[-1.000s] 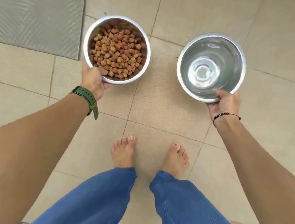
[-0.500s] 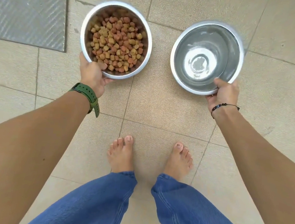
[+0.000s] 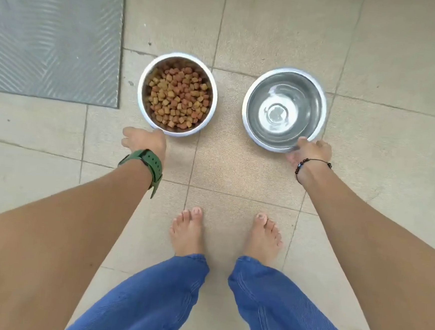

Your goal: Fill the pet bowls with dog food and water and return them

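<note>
Steel food bowl (image 3: 177, 94) and water bowl (image 3: 284, 109) now down on floor (image 3: 237, 163); left hand (image 3: 144, 140) grip released, right hand (image 3: 309, 152) still pinching rim.

Two steel bowls are sitting on the tiled floor (image 3: 375, 60): kibble bowl (image 3: 177, 94) left, water bowl (image 3: 284, 109) right. A clear strip of floor is running between them, open for a hand to pass. Grey mat (image 3: 52, 34) is lying left of the kibble bowl, a narrow floor gap between them. Left hand (image 3: 145, 141) is blocking the kibble bowl's near rim; right hand (image 3: 312, 152) is gripping the water bowl's near rim, blocking that side. Far rims and outer right side are lying open. Bare feet (image 3: 188, 230) are standing near, below the bowls, open floor between feet and bowls.
</note>
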